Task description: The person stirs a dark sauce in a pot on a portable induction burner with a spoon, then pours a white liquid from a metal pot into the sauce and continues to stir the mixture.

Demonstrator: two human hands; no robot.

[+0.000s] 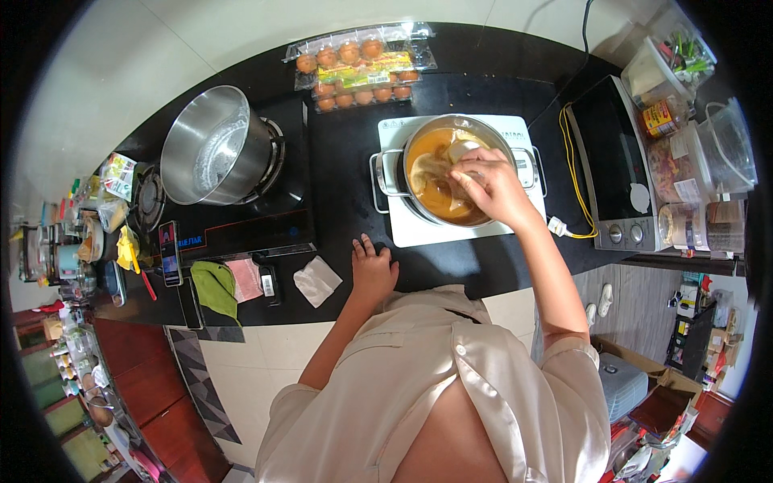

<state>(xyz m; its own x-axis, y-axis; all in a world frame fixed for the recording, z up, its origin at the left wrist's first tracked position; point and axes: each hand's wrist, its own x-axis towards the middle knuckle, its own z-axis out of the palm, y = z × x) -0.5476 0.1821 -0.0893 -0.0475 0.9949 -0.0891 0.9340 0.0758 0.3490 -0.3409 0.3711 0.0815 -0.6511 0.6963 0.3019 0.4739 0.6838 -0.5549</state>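
Observation:
A steel pot of orange-brown broth stands on a white induction plate. My right hand hovers over the pot, its fingers closed around a small white container tilted toward the broth. My left hand rests flat on the black counter near its front edge, fingers apart and holding nothing.
A large empty steel pot sits on the left burner. Egg cartons lie at the back. A microwave stands right. A phone, green cloth, and folded white cloth lie along the front edge.

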